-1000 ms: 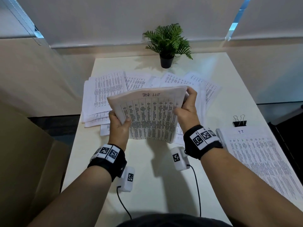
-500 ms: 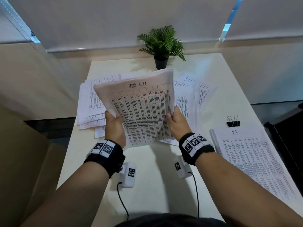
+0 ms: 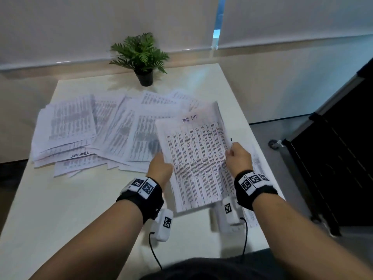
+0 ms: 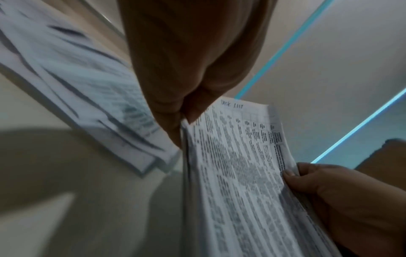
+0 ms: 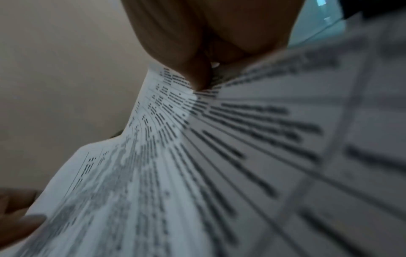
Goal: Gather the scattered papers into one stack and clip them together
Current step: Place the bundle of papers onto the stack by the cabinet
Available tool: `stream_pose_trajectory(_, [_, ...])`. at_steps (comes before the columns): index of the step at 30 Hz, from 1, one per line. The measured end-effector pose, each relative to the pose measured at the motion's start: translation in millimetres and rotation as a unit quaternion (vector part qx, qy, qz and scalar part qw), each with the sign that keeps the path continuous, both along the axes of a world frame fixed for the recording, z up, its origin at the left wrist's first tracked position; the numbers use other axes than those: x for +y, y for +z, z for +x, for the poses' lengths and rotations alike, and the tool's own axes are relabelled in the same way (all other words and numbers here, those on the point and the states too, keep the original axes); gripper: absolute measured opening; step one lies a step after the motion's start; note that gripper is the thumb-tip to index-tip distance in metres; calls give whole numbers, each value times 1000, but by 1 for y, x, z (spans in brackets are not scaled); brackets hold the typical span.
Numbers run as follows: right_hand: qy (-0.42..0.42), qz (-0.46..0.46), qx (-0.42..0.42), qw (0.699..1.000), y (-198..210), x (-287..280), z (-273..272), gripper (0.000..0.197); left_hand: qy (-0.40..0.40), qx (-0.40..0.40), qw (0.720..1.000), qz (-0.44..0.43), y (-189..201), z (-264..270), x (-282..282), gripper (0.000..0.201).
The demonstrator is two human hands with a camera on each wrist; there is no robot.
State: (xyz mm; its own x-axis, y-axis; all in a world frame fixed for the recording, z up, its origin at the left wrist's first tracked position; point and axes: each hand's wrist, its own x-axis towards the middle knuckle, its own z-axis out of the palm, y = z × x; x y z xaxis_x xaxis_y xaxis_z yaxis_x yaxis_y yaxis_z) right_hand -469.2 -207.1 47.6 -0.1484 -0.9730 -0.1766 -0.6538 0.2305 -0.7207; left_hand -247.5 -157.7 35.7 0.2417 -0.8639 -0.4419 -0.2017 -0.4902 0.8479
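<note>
A thick stack of printed papers (image 3: 198, 158) headed "TASK LIST" is held above the right side of the white table (image 3: 60, 209). My left hand (image 3: 160, 166) grips its left edge, and my right hand (image 3: 238, 156) pinches its right edge. The left wrist view shows the stack (image 4: 237, 173) edge-on with my left fingers (image 4: 173, 111) pinching it and my right hand (image 4: 342, 196) lower right. Close up, the right wrist view has my right thumb (image 5: 197, 74) pressing on the stack (image 5: 197, 173). Several loose sheets (image 3: 96, 130) lie scattered at the table's back left.
A small potted fern (image 3: 141, 57) stands at the table's far edge. Another printed stack (image 3: 252, 217) lies under my right wrist, mostly hidden. A dark piece of furniture (image 3: 333, 158) is to the right of the table.
Both hands have carried the held stack to the right, toward the table's right edge, and lower. The view has swung, so the scattered sheets now sit to the left.
</note>
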Motion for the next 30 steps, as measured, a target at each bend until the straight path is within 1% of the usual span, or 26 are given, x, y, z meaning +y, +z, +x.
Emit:
stream_pose_trajectory(2, [-25, 21, 32, 999, -10, 3, -39, 35, -41, -13, 998, 34, -9, -31, 0, 39])
stream_pose_trajectory(3, [-29, 32, 41, 998, -17, 4, -58, 34, -55, -17, 997, 48, -14, -46, 0, 35])
stream_pose_trajectory(6, [-35, 71, 49, 996, -31, 9, -101, 14, -86, -34, 992, 80, -33, -81, 0, 25])
stream_pose_trajectory(7, [-36, 76, 41, 996, -35, 12, -111, 17, -94, -38, 991, 86, -39, -89, 1, 23])
stream_pose_trajectory(9, [-38, 88, 21, 995, -40, 19, -126, 33, -101, -42, 990, 90, -55, -100, 2, 27])
stream_pose_trajectory(10, [-35, 91, 22, 995, -43, 23, -130, 35, -101, -44, 990, 90, -61, -104, 3, 28])
stream_pose_trajectory(11, [-35, 93, 27, 995, -48, 26, -133, 35, -105, -48, 989, 92, -65, -108, 3, 26])
stream_pose_trajectory(13, [-32, 92, 34, 995, -58, 28, -138, 32, -110, -67, 987, 93, -59, -115, 7, 14])
stream_pose_trajectory(14, [-26, 89, 44, 995, -63, 28, -139, 31, -110, -80, 986, 95, -56, -118, 8, 13])
stream_pose_trajectory(17, [-12, 63, 90, 994, -71, 25, -140, 34, -109, -102, 984, 98, -56, -121, 9, 19])
stream_pose_trajectory(18, [-6, 54, 104, 993, -72, 24, -139, 37, -99, -98, 986, 94, -60, -120, 8, 26])
stream_pose_trajectory(19, [-2, 51, 117, 992, -72, 24, -137, 45, -95, -98, 986, 92, -63, -120, 8, 39])
stream_pose_trajectory(20, [4, 59, 126, 990, -73, 24, -136, 56, -96, -98, 986, 93, -63, -120, 8, 47])
stream_pose_trajectory(21, [14, 74, 129, 989, -73, 24, -135, 66, -99, -100, 986, 93, -66, -119, 8, 49])
stream_pose_trajectory(22, [26, 87, 130, 987, -72, 23, -134, 70, -103, -103, 985, 95, -68, -119, 8, 47])
stream_pose_trajectory(25, [34, 95, 151, 983, -70, 23, -131, 67, -97, -72, 987, 107, -67, -120, 11, 46])
stream_pose_trajectory(27, [35, 94, 199, 975, -65, 22, -122, 70, -81, -56, 989, 107, -62, -116, 10, 52])
stream_pose_trajectory(29, [54, 74, 232, 968, -55, 16, -103, 76, -59, -66, 991, 101, -56, -102, 5, 56])
stream_pose_trajectory(30, [72, 50, 229, 970, -50, 12, -90, 75, -39, -71, 992, 96, -53, -90, 1, 55])
